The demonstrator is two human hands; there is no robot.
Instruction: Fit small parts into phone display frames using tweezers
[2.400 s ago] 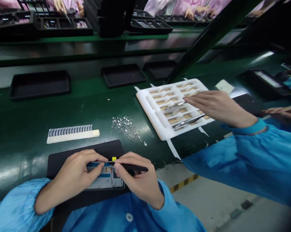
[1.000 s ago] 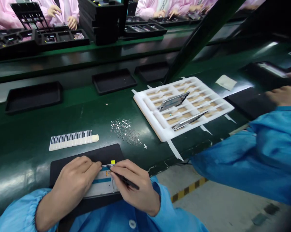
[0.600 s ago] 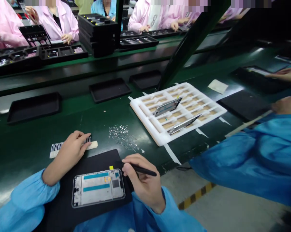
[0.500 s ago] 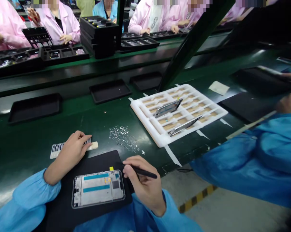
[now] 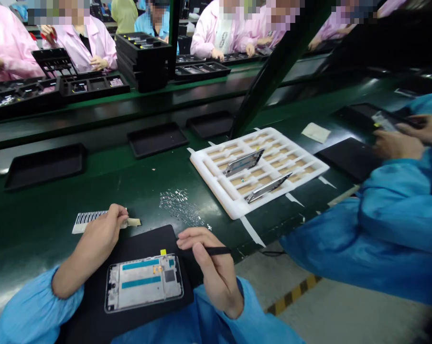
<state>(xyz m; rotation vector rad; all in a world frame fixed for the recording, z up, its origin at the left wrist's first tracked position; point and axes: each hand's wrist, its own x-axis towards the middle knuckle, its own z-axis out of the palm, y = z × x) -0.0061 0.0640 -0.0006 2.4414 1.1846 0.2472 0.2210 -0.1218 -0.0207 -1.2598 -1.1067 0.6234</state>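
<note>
Head view is showing the left hand [image 5: 101, 234] reaching over a strip of small black-and-white parts [image 5: 89, 220], its thumb and forefinger bending close together by the right end; I cannot tell whether they are gripping a piece. The right hand [image 5: 216, 272] is gripping a slim black tool [image 5: 219, 251] between thumb and fingers; its rear end is sticking out rightward, while its tip is hard to make out. A phone frame [image 5: 142, 284] with blue strips is lying flat on a black mat [image 5: 151, 236], just beside the right hand, and a yellow tab [image 5: 163, 252] is sticking out at its far edge. Beyond the mat, tiny shiny pieces [image 5: 182, 208] are lying scattered on the green table [image 5: 104, 191]. Farther right, two more frames [image 5: 244, 163] are leaning in a white slotted tray [image 5: 234, 209], and a co-worker's hands [image 5: 400, 143] are holding a dark device.
</note>
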